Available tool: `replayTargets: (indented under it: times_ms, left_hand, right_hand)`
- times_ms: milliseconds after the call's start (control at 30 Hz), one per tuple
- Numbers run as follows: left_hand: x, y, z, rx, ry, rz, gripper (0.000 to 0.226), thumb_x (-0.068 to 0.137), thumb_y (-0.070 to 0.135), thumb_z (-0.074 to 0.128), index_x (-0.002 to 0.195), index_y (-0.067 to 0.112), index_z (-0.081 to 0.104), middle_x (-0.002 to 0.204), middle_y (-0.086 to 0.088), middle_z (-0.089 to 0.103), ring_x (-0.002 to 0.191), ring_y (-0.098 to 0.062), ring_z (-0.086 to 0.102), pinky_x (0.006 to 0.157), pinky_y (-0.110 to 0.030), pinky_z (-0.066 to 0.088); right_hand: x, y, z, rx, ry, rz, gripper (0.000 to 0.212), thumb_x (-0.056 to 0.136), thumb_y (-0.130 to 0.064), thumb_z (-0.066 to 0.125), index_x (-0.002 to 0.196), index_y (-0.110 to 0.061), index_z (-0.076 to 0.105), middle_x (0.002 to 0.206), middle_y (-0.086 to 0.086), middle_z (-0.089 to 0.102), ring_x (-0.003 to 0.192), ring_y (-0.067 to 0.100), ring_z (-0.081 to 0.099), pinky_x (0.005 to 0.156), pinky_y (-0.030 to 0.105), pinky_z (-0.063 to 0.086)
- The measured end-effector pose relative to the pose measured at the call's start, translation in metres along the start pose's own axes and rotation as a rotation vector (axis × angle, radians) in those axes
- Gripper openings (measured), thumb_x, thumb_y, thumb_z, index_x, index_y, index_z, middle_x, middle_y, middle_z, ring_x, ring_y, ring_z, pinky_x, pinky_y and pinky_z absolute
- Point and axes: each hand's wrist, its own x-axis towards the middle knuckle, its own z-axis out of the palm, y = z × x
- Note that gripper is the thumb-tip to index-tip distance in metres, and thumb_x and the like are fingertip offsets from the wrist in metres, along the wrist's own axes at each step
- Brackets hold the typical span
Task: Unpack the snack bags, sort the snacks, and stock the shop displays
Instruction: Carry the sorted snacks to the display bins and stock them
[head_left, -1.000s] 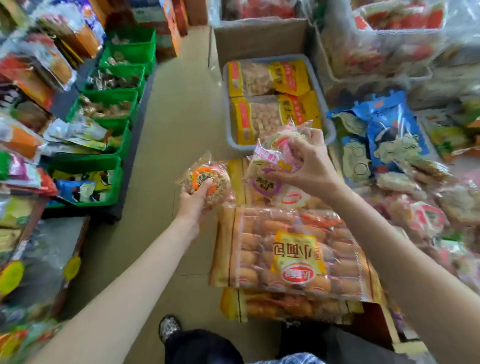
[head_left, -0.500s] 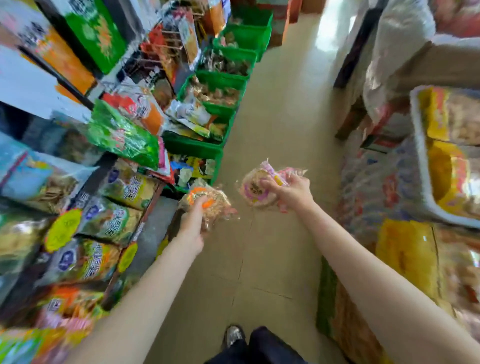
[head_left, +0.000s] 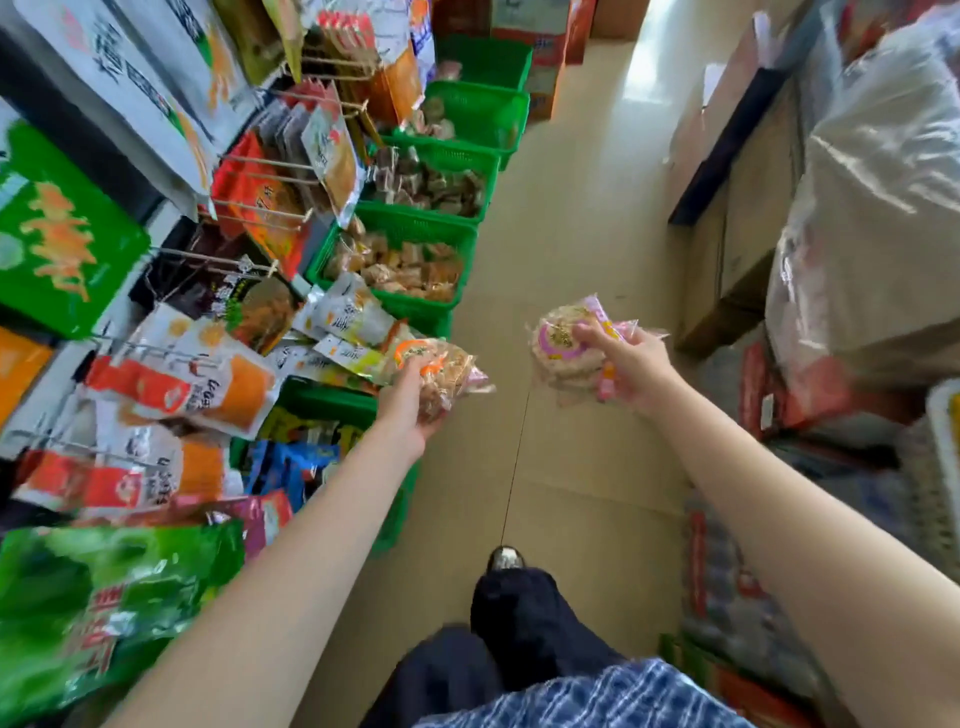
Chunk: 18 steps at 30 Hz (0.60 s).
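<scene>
An orange-labelled round snack pack (head_left: 434, 371) and a pink-labelled round snack pack (head_left: 563, 345), both clear-wrapped, are held apart above the aisle floor (head_left: 566, 218).

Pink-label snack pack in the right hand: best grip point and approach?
Judging by its pose, pinch the round snack pack across its flat faces at the edge nearest the right hand, coming from the right; the crinkly wrapper ends look too flimsy to hold.
</scene>
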Motion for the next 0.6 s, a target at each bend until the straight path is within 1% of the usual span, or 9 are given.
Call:
replayTargets:
  times_ms: [100,167,233,367,433,500,533,567,600]
  left_hand:
    - [0.045,0.069,0.043,0.015,-0.01,0.029,0.054,0.083,0.033,0.066,0.13,0.014,0.047,0.122,-0.011,0.057,0.105,-0.023,0.056,0.059,-0.028,0.047]
    - [0.086,0.113,0.071,0.042,0.001,0.038,0.055,0.081,0.034,0.069,0.128,0.014,0.049,0.122,-0.01,0.058,0.104,-0.023,0.057,0.061,-0.028,0.048]
    - [0.137,0.154,0.1,0.038,0.04,0.04,0.052,0.081,0.034,0.069,0.125,0.012,0.051,0.118,-0.009,0.058,0.099,-0.022,0.056,0.06,-0.027,0.047]
    - [0.25,0.225,0.168,0.02,0.027,-0.015,0.032,0.085,0.036,0.062,0.111,0.018,0.056,0.107,-0.006,0.059,0.077,-0.013,0.054,0.052,-0.024,0.043]
    - [0.301,0.26,0.207,0.019,0.033,-0.014,0.029,0.087,0.037,0.059,0.11,0.02,0.055,0.103,-0.003,0.059,0.078,-0.011,0.055,0.058,-0.021,0.045]
    - [0.351,0.294,0.25,0.006,0.036,0.003,0.037,0.083,0.038,0.065,0.112,0.017,0.056,0.108,0.0,0.062,0.085,-0.013,0.06,0.06,-0.018,0.05]
    - [0.378,0.306,0.267,0.02,0.049,0.016,0.042,0.079,0.038,0.069,0.113,0.016,0.058,0.113,-0.002,0.064,0.091,-0.016,0.063,0.063,-0.022,0.054]
    - [0.405,0.318,0.284,0.06,0.078,0.041,0.041,0.077,0.035,0.071,0.111,0.015,0.058,0.116,-0.007,0.064,0.096,-0.021,0.063,0.073,-0.031,0.057]
    - [0.432,0.33,0.302,0.101,0.118,0.075,0.039,0.078,0.031,0.072,0.111,0.015,0.057,0.117,-0.01,0.064,0.1,-0.024,0.063,0.084,-0.038,0.055]
  right_hand:
    - [0.062,-0.07,0.025,0.002,-0.032,-0.017,0.07,0.032,-0.055,0.082,0.089,-0.018,0.064,0.106,0.013,0.068,0.082,0.027,0.064,0.053,0.032,0.047]
    - [0.11,-0.114,0.043,-0.006,-0.055,-0.033,0.067,0.032,-0.055,0.081,0.086,-0.019,0.063,0.102,0.012,0.068,0.079,0.027,0.064,0.051,0.031,0.047]
    - [0.168,-0.152,0.062,-0.002,-0.075,-0.033,0.062,0.036,-0.054,0.082,0.083,-0.019,0.063,0.099,0.012,0.067,0.075,0.027,0.062,0.051,0.032,0.048]
    - [0.297,-0.212,0.094,-0.016,-0.07,-0.023,0.039,0.06,-0.042,0.084,0.079,-0.019,0.059,0.093,0.011,0.065,0.067,0.024,0.059,0.048,0.03,0.048]
    - [0.359,-0.242,0.106,-0.015,-0.085,-0.009,0.037,0.066,-0.039,0.082,0.083,-0.016,0.059,0.089,0.01,0.062,0.062,0.023,0.055,0.048,0.031,0.049]
    - [0.421,-0.272,0.116,-0.028,-0.062,0.011,0.033,0.069,-0.038,0.081,0.079,-0.017,0.057,0.089,0.009,0.06,0.061,0.022,0.054,0.046,0.029,0.049]
    - [0.451,-0.282,0.12,-0.037,-0.038,0.027,0.032,0.069,-0.038,0.081,0.075,-0.019,0.056,0.09,0.01,0.059,0.063,0.022,0.054,0.044,0.027,0.048]
    - [0.482,-0.293,0.124,-0.044,-0.026,0.038,0.032,0.069,-0.037,0.081,0.072,-0.02,0.054,0.089,0.01,0.059,0.063,0.022,0.054,0.042,0.026,0.047]
    - [0.515,-0.301,0.13,-0.055,-0.027,0.043,0.031,0.07,-0.036,0.08,0.071,-0.02,0.053,0.086,0.01,0.058,0.06,0.021,0.053,0.042,0.026,0.046]
